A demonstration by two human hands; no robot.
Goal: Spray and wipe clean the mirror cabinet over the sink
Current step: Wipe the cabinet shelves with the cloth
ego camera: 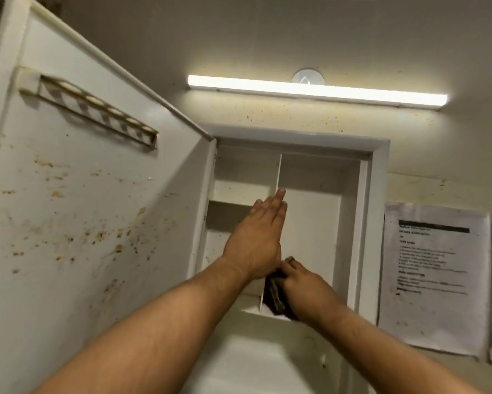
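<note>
White wall-mounted cabinet stands open, seen from below. Its white metal door is swung out to the left, the inner face speckled with brown stains, and a slotted holder rack is fixed near the top. Left hand is flat and released, fingers straight and together, lying against the thin white vertical divider inside the cabinet. Right hand is curled around a dark brown wiping cloth and grasps it low against the same divider, just above the bottom shelf. Cloth texture is blurred. A lit white tube light sits above the cabinet; a printed paper sheet hangs on the wall to the right
</note>
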